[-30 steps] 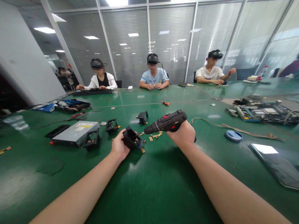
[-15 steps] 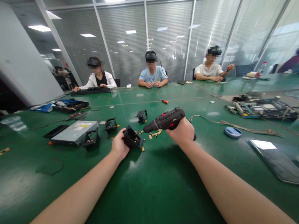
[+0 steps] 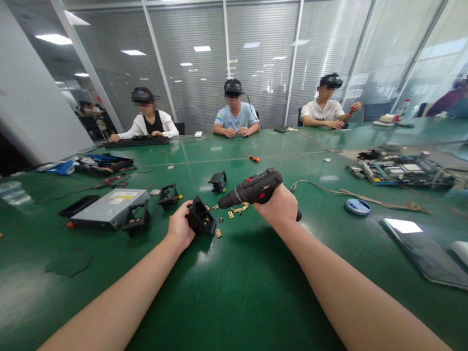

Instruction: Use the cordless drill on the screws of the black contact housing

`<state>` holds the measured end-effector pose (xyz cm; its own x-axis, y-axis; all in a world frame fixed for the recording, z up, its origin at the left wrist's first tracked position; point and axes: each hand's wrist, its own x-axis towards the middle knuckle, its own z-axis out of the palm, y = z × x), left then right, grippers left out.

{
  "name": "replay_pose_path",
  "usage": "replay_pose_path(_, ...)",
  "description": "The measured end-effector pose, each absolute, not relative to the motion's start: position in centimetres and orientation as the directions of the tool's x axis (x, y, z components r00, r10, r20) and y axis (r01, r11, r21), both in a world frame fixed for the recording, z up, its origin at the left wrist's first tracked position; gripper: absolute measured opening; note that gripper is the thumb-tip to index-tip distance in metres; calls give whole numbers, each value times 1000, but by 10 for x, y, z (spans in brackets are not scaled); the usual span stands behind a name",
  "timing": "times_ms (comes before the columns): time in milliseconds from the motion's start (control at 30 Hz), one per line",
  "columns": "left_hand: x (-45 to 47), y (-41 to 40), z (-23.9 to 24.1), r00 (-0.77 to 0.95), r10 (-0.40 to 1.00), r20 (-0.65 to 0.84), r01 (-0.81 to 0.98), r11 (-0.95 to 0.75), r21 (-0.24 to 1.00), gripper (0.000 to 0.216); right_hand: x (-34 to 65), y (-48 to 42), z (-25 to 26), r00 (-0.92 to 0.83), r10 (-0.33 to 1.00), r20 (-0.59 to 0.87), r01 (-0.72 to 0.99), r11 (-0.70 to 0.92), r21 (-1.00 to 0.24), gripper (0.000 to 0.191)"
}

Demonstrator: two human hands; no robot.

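Note:
My left hand (image 3: 181, 226) grips a small black plastic bracket (image 3: 201, 218) and holds it on the green table (image 3: 221, 287). My right hand (image 3: 280, 206) is wrapped round a black and red electric screwdriver (image 3: 251, 188). The tool's tip points left and down into the bracket. Several small brass parts (image 3: 236, 209) lie on the table just beyond the bracket.
A grey drive unit (image 3: 109, 212) with a black bracket lies to the left. Two more black brackets (image 3: 168, 195) sit behind. A blue round lid (image 3: 358, 206), a cable, a tablet (image 3: 428, 251) and a circuit board (image 3: 399, 170) are on the right. Three people sit at the far side.
Both hands, the bracket and the screwdriver have kept their pose. The view has drifted slightly, so everything sits a little further left and up.

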<state>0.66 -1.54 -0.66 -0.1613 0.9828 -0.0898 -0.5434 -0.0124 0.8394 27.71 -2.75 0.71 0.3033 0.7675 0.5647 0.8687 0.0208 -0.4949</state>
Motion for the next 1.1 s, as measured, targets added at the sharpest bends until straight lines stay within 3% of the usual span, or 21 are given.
replay_pose_path(1100, 7, -12, -9, -95, 980, -173, -609, 80, 789, 21, 281, -20, -2, 302, 747, 592, 893, -4, -451, 47)
